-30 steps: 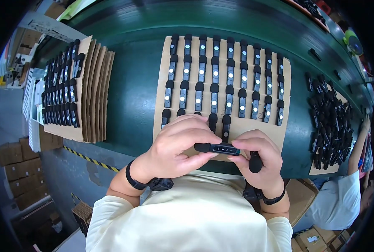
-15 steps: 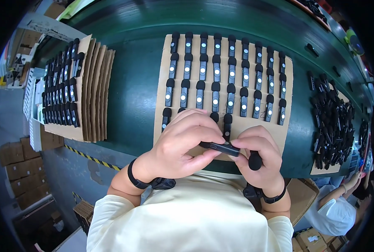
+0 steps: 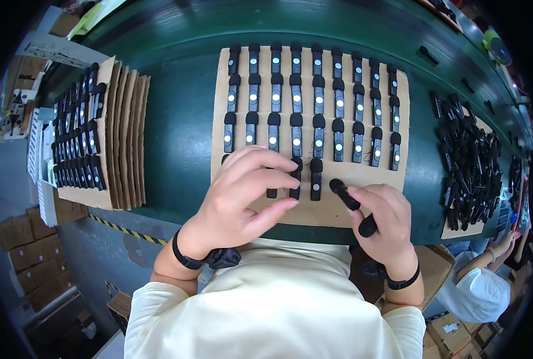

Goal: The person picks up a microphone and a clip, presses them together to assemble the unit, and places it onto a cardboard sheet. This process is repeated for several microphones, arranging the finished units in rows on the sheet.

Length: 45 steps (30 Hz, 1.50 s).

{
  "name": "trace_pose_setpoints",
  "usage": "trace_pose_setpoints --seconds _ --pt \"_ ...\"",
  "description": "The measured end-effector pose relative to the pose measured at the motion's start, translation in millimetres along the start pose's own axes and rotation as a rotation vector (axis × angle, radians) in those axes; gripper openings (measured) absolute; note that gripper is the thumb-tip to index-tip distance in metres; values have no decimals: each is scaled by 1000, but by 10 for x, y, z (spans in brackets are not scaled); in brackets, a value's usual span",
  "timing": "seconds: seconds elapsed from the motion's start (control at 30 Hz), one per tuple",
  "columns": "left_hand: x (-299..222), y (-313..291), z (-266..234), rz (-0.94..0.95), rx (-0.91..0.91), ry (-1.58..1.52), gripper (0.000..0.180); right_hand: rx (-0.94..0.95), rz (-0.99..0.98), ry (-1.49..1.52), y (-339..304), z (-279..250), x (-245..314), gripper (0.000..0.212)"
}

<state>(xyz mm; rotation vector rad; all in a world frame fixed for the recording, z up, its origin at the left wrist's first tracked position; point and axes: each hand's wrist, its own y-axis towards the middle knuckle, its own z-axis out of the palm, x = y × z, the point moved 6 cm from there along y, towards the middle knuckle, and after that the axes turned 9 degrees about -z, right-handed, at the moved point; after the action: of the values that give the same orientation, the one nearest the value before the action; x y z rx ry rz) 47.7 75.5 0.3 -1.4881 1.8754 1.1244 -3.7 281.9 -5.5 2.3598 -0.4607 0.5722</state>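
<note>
Between the thumb and fingers of my right hand (image 3: pixel 385 216) is a small black clip-on microphone (image 3: pixel 345 194), tilted with its foam tip up and to the left. The foam tip of a second microphone (image 3: pixel 367 226) sticks out of the same hand; its body is hidden. My left hand (image 3: pixel 242 194) has its fingers apart and holds nothing, hovering over the front row at the left. Part of that row lies hidden beneath it. Rows of like microphones, most with a white dot, cover a cardboard sheet (image 3: pixel 362 209). The rightmost front-row microphone (image 3: pixel 316 179) lies just left of the held one.
At the left stand several upright-edged cardboard layers (image 3: pixel 125 137) beside more microphones (image 3: pixel 78 143). A heap of loose microphones (image 3: pixel 470 161) lies at the right of the green table (image 3: pixel 179 119). Cartons (image 3: pixel 30 239) are stacked at the far left. Another person (image 3: pixel 479 293) is at the lower right.
My left hand has let go of the microphone that both hands held and moved left. My right hand keeps it, now turned foam end up.
</note>
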Motion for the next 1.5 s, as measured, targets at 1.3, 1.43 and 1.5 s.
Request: trace_pose_setpoints --seconds 1.3,1.43,1.5 --pt "-121 47 96 134 36 -37 31 -10 280 587 245 151 84 46" --pt "-87 36 57 107 -3 -138 28 -8 117 486 229 102 73 39" --pt "-89 50 54 62 14 -168 28 -51 115 450 230 107 77 35"
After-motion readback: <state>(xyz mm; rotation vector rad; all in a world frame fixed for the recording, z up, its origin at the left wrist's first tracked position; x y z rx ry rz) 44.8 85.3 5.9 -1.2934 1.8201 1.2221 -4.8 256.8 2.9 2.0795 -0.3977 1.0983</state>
